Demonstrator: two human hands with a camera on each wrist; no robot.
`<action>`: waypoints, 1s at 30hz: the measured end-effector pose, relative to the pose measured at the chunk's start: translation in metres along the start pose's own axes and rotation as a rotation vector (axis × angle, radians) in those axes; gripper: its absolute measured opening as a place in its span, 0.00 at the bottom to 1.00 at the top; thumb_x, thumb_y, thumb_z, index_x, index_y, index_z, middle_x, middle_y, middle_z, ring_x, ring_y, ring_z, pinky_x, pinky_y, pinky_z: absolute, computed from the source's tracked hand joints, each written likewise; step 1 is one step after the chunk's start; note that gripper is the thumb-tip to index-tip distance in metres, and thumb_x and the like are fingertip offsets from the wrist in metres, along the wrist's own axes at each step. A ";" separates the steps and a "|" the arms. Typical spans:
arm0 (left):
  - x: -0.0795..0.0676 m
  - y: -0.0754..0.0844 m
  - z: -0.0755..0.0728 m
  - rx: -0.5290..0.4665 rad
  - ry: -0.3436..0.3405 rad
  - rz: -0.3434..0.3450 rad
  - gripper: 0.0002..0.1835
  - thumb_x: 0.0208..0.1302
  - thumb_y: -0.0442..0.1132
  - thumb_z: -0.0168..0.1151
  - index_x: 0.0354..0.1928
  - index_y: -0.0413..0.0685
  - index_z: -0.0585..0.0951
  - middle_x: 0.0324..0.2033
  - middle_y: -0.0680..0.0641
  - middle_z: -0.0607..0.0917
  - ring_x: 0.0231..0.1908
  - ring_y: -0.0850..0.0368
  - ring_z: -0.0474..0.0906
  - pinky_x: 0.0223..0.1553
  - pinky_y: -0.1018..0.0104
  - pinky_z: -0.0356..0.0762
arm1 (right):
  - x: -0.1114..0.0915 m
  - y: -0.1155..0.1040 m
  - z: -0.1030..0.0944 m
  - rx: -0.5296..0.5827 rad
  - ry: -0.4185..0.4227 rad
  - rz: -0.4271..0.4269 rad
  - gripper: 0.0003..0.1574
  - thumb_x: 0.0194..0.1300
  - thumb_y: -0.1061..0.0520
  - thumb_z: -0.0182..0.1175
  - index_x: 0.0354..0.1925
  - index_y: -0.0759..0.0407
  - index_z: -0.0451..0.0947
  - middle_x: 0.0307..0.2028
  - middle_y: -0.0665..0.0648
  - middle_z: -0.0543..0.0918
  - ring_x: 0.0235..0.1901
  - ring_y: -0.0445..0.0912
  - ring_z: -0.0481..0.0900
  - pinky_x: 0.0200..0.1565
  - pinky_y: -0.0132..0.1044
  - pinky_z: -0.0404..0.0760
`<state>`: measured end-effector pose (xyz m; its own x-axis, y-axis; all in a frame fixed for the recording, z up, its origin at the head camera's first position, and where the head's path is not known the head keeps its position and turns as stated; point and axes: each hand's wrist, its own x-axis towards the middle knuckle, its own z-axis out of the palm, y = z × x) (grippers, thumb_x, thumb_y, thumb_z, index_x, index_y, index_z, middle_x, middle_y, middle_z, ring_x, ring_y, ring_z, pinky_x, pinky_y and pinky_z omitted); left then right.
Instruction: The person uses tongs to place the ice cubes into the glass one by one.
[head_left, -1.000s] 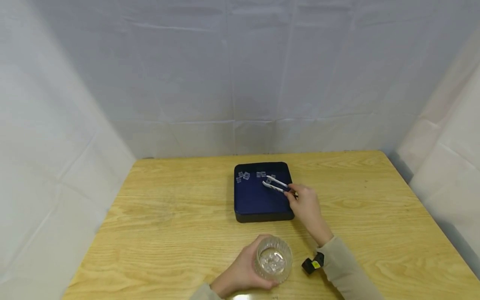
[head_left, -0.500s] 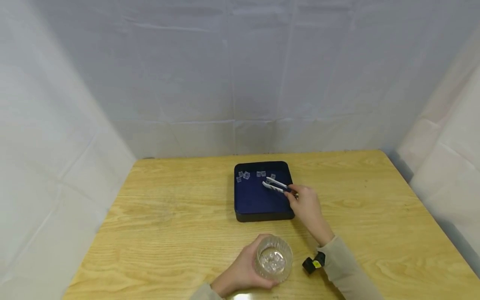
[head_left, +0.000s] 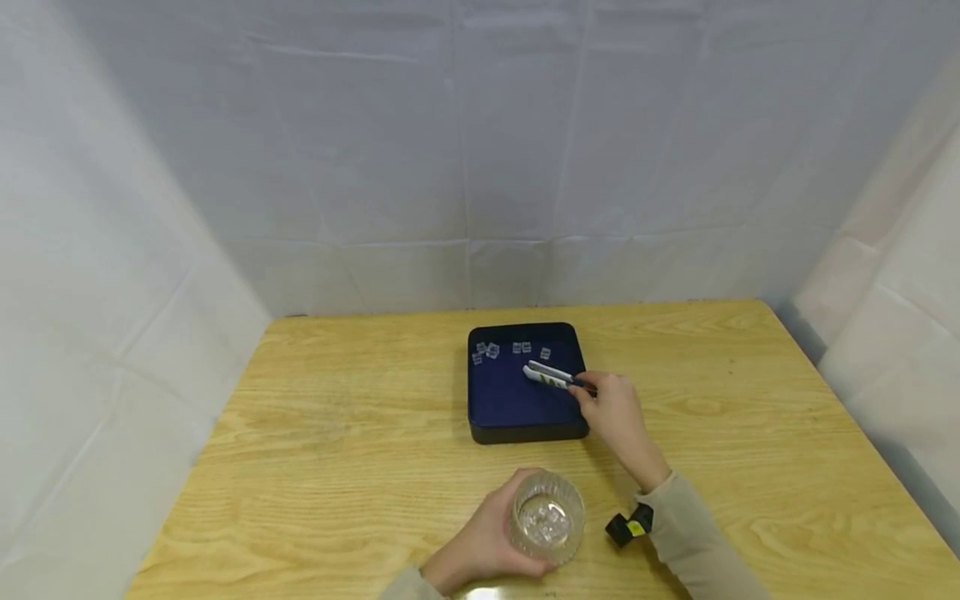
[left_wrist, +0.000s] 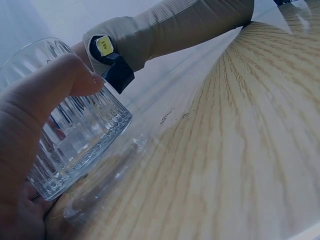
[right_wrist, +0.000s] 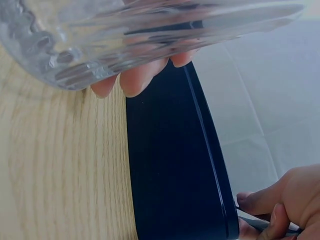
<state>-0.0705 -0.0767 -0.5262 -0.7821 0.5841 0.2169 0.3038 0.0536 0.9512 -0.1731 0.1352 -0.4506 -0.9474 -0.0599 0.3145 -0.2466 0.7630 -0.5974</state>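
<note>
My left hand (head_left: 491, 533) grips a clear ribbed drinking glass (head_left: 567, 506), its fingers and thumb around the side. Several clear cubes (left_wrist: 75, 142) lie in the bottom of the glass. My right hand (head_left: 611, 408) pinches a pair of tongs (head_left: 546, 377) with pale ends over the right part of a dark blue tray (head_left: 502, 408). The arms of the tongs are close together, and whether a cube sits between them is too small to tell. One clear cube (head_left: 545, 353) lies just beyond the tongs. More cubes (head_left: 487, 351) lie along the tray's far side.
The wooden table (head_left: 337, 450) carries the tray near its middle, with the glass in front of it. A black device (head_left: 628, 527) with a yellow label is on the right wrist. White sheeting (head_left: 375, 167) stands behind the table and at both sides.
The arms of the tongs have closed together, and one cube that lay between them no longer shows in its place. The left hand and glass have stayed put.
</note>
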 end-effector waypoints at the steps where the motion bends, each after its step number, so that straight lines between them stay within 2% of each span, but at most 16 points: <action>1: 0.000 0.000 0.000 0.000 0.000 0.001 0.51 0.35 0.31 0.82 0.65 0.63 0.67 0.57 0.56 0.79 0.57 0.55 0.77 0.62 0.58 0.72 | 0.000 0.000 0.000 0.002 0.001 -0.004 0.12 0.60 0.63 0.68 0.41 0.71 0.85 0.32 0.66 0.87 0.26 0.51 0.83 0.28 0.44 0.81; 9: 0.000 0.002 0.000 -0.010 -0.007 0.000 0.51 0.35 0.31 0.81 0.65 0.63 0.67 0.57 0.55 0.79 0.57 0.55 0.77 0.62 0.58 0.72 | 0.000 0.003 0.001 -0.017 0.036 -0.050 0.10 0.59 0.64 0.68 0.38 0.71 0.85 0.30 0.65 0.87 0.24 0.50 0.82 0.25 0.42 0.80; 17: 0.000 0.003 0.000 -0.010 -0.005 -0.009 0.51 0.35 0.31 0.81 0.65 0.63 0.67 0.57 0.56 0.79 0.57 0.55 0.76 0.62 0.58 0.72 | 0.002 0.002 -0.001 -0.023 0.013 -0.040 0.11 0.59 0.64 0.69 0.40 0.71 0.85 0.31 0.65 0.87 0.23 0.50 0.82 0.27 0.44 0.81; 25: 0.001 0.004 0.000 0.001 0.000 0.020 0.51 0.35 0.31 0.82 0.66 0.62 0.67 0.57 0.55 0.79 0.57 0.55 0.77 0.62 0.58 0.72 | 0.002 0.001 -0.006 0.003 0.012 -0.049 0.10 0.60 0.64 0.68 0.39 0.71 0.86 0.29 0.64 0.87 0.17 0.43 0.73 0.21 0.35 0.72; 30: 0.000 0.004 0.000 -0.002 -0.001 -0.003 0.51 0.34 0.31 0.81 0.65 0.62 0.68 0.57 0.55 0.79 0.57 0.55 0.76 0.63 0.58 0.72 | 0.002 -0.001 -0.013 0.043 -0.003 -0.042 0.10 0.61 0.65 0.67 0.40 0.71 0.86 0.28 0.63 0.86 0.14 0.40 0.69 0.18 0.31 0.68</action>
<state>-0.0698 -0.0765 -0.5223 -0.7823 0.5850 0.2141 0.3005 0.0534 0.9523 -0.1722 0.1426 -0.4395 -0.9367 -0.0932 0.3374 -0.2944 0.7314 -0.6152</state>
